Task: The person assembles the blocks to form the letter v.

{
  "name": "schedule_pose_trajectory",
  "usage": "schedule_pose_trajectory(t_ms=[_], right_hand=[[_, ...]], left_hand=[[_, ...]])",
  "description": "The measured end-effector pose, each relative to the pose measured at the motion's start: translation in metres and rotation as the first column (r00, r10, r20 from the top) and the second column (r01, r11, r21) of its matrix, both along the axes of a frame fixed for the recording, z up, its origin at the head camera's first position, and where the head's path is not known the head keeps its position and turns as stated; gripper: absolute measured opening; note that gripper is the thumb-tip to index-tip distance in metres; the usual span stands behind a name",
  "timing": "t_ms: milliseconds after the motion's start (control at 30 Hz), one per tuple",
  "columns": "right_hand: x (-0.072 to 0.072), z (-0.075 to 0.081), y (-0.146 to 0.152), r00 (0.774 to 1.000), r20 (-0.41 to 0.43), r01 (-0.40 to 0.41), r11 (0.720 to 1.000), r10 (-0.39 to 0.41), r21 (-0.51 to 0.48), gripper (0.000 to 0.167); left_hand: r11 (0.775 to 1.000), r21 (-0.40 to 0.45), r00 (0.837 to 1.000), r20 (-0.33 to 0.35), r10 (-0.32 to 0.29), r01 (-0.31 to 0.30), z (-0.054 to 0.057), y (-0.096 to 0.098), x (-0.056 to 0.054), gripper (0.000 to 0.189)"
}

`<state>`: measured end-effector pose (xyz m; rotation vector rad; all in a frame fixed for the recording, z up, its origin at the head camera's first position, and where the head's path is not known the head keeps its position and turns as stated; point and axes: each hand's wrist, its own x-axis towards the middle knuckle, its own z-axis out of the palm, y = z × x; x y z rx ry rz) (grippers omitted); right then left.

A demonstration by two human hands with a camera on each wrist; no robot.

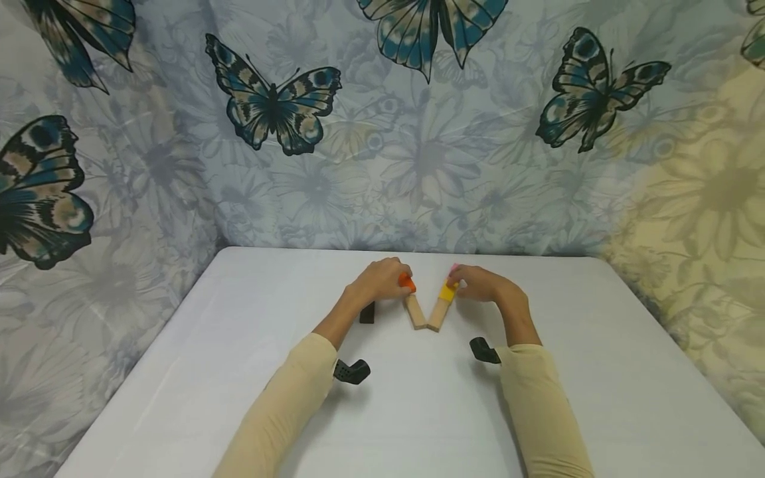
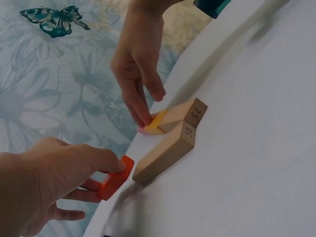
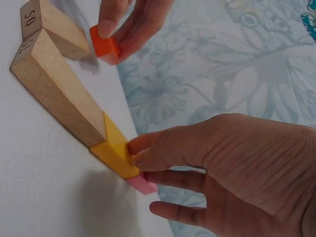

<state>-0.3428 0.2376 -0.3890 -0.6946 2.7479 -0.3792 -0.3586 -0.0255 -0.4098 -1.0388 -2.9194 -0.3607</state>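
Between thumb and fingers my left hand (image 1: 382,279) pinches an orange block (image 2: 117,178), close to the far end of a plain wooden block (image 2: 165,154). That block and a second wooden block (image 3: 61,91) meet at their near ends in a V; printed numbers show on their end faces. A yellow block (image 3: 116,148) continues the right arm of the V, and a pink block (image 3: 142,183) lies beyond it. My right hand (image 1: 481,284) touches the yellow and pink blocks with extended fingertips, its thumb apart from them in the left wrist view.
A black block (image 1: 367,313) sits on the white table (image 1: 418,411) beside my left hand. Black devices hang at the left wrist (image 1: 352,372) and right wrist (image 1: 484,350). A butterfly-print cloth (image 1: 418,166) rises behind the table's far edge.
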Motion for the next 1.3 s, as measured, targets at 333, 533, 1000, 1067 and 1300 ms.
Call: schedule_pose_trajectory(t_ms=[333,533,1000,1067,1300], right_hand=[[0.001,0.001,-0.008,1.000,0.020,0.012,1.000,-0.012,0.002,0.036],[0.000,0.000,-0.007,1.000,0.014,0.019,1.000,-0.019,0.015,0.035],[-0.001,0.000,-0.006,1.000,0.021,0.020,1.000,-0.020,0.007,0.034],[-0.001,0.001,-0.005,1.000,0.020,0.024,1.000,-0.024,0.006,0.034],[0.001,0.002,-0.003,1.000,0.013,0.014,1.000,-0.014,0.003,0.034]], left_hand=[[1.000,0.031,0.996,0.091,-0.001,-0.002,-0.012,-0.008,-0.005,0.036],[0.998,0.067,0.994,0.105,-0.012,0.005,-0.012,-0.010,-0.004,0.033],[0.998,0.068,0.986,0.165,-0.022,0.011,-0.011,-0.011,-0.001,0.034],[0.997,0.072,0.987,0.161,-0.026,0.014,-0.012,-0.010,-0.001,0.034],[0.997,0.079,0.986,0.160,-0.034,0.022,-0.013,-0.009,-0.001,0.034]])
